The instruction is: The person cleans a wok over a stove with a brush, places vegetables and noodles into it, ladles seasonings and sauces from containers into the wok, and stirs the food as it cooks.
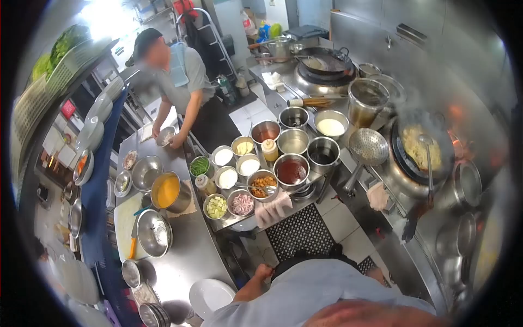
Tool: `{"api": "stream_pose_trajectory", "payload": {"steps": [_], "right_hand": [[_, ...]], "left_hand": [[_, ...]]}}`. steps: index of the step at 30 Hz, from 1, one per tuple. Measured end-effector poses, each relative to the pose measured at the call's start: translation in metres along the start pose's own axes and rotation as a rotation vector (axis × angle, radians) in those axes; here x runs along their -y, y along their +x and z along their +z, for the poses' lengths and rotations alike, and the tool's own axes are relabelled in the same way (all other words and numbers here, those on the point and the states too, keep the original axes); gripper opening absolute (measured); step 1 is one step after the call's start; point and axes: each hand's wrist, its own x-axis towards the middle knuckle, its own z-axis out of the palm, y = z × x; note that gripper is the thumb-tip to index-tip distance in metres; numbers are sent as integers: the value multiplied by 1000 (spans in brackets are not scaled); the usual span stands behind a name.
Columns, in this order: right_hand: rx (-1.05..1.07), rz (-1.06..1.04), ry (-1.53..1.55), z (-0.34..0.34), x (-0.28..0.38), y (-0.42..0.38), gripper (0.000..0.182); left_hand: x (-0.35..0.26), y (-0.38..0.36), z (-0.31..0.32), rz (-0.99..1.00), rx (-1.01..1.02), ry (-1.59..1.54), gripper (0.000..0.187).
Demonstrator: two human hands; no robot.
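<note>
My left hand (pixel 264 272) hangs low beside my dark apron (pixel 302 260), its fingers curled; what they hold, if anything, does not show. A small patch of my right hand (pixel 375 273) shows past my light shirt, its fingers hidden. Nearest the left hand are a white bowl (pixel 211 298) on the steel counter and a pink cloth (pixel 274 209) at the front of the ingredient stand. At the right, a ladle (pixel 426 143) lies in a steaming wok (pixel 417 147) of pale food. A perforated strainer (pixel 369 147) rests left of that wok.
A co-worker (pixel 182 71) holds a small bowl (pixel 165 136) at the far counter. Flames (pixel 459 146) flare beside the wok. Sauce pots, including a dark red one (pixel 291 170), crowd the stand. A knife (pixel 133 240) lies near a steel bowl (pixel 154 232). A rubber mat (pixel 299 231) covers the floor.
</note>
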Motion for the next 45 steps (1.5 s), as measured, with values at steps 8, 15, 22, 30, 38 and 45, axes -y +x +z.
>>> {"api": "stream_pose_trajectory", "payload": {"steps": [8,15,22,30,38,45], "right_hand": [[424,686,1238,94,-25,-33,17],[-276,422,1040,29,39,-57,18],[-146,812,1219,-48,55,-61,19],[-193,8,863,74,-23,-42,22],[-13,636,1386,20,19,-38,14],[-96,825,1442,-16,45,-33,11]], "left_hand": [[-1,44,-17,75,229,596,27],[-81,96,-10,-191,2,-306,29],[-96,82,-13,615,-63,501,15],[22,31,2,165,363,485,20],[-9,25,1,103,59,-53,26],[-73,60,-15,-112,-16,-125,28]]}}
